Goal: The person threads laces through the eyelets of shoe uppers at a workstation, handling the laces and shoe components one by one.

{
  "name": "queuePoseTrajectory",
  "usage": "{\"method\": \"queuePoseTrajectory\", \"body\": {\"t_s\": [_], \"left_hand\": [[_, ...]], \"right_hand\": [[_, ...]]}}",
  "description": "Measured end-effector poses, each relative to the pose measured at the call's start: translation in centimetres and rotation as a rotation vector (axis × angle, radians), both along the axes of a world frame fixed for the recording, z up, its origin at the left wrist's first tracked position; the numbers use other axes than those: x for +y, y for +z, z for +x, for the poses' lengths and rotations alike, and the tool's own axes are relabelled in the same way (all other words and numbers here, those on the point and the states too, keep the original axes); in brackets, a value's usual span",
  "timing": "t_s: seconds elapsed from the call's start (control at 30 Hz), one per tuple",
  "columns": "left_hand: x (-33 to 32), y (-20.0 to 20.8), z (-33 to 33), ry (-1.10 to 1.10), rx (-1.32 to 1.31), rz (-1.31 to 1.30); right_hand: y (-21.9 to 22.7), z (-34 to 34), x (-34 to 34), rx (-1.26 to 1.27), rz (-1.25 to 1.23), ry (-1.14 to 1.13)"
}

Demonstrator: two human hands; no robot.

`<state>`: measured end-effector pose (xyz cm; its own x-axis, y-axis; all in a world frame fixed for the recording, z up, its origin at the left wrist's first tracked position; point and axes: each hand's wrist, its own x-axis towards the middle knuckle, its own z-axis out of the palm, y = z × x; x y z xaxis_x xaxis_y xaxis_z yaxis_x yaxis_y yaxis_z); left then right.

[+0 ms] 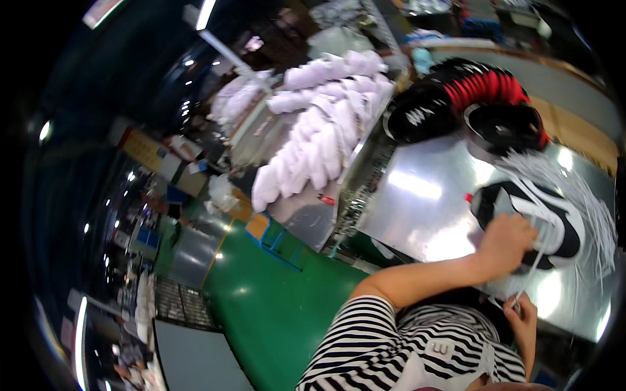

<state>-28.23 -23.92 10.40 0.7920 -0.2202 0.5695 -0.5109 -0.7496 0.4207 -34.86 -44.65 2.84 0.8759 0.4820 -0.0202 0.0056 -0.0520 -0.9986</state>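
A black-and-white shoe upper with grey parts lies on the shiny metal tabletop in front of me. Across its near left side reaches my left hand, its fingers closed on the upper; motion blur hides the fingertips. From beside those fingers a thin white lace runs down toward my body. My right hand, low at the table's near edge, pinches the white lace between thumb and fingers. Past the upper, a loose bundle of white laces spreads over the right side of the tabletop.
Black pieces with red insides stand nested in a curved row at the back of the metal table. On a neighbouring table to the left lie many pale pieces in rows, near red-handled snips. A blue-framed stool stands on the green floor.
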Motion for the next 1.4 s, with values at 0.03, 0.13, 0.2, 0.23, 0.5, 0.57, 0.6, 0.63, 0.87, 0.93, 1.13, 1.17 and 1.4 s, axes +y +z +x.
{"method": "queuePoseTrajectory", "body": {"t_s": [0.03,0.13,0.2,0.23,0.5,0.57,0.6,0.63,0.87,0.93,1.13,1.17,1.4], "left_hand": [[-0.2,-0.4,0.2,-0.004,0.021,0.019],[0.0,-3.5,1.0,-0.038,0.261,0.120],[2.7,-7.0,0.6,-0.014,0.457,-0.005],[2.5,-6.4,1.3,-0.033,0.621,0.011],[1.3,-5.1,2.2,-0.198,0.756,-0.072],[1.9,-5.1,2.1,-0.200,0.816,-0.127],[2.2,-5.0,2.2,-0.198,0.848,-0.149],[2.4,-4.9,2.2,-0.196,0.879,-0.173],[0.8,-4.6,1.8,-0.084,0.810,-0.074],[0.5,-4.8,1.7,-0.058,0.745,-0.038],[0.4,-5.0,1.6,-0.012,0.665,0.055],[0.5,-5.2,1.6,-0.017,0.650,0.056],[0.3,-5.5,1.5,-0.049,0.575,0.034]], "right_hand": [[0.9,-0.2,-0.1,-0.017,-0.048,-0.022],[3.1,1.5,0.0,0.066,-0.064,-0.198],[3.4,4.3,2.2,0.101,0.041,-0.262],[0.7,5.8,1.9,-0.023,0.058,-0.345],[1.3,8.2,1.9,-0.010,0.067,-0.469],[1.4,8.3,2.3,0.000,0.058,-0.447],[1.5,8.3,2.4,0.009,0.050,-0.441],[1.6,8.3,2.5,0.017,0.042,-0.435],[-0.5,9.1,3.1,-0.091,0.001,-0.466],[-0.1,9.0,2.7,-0.070,-0.072,-0.433],[0.5,4.8,1.7,-0.032,-0.167,-0.435],[0.5,4.1,1.7,-0.041,-0.174,-0.401],[-0.3,3.3,1.5,0.063,-0.199,-0.334]]}}
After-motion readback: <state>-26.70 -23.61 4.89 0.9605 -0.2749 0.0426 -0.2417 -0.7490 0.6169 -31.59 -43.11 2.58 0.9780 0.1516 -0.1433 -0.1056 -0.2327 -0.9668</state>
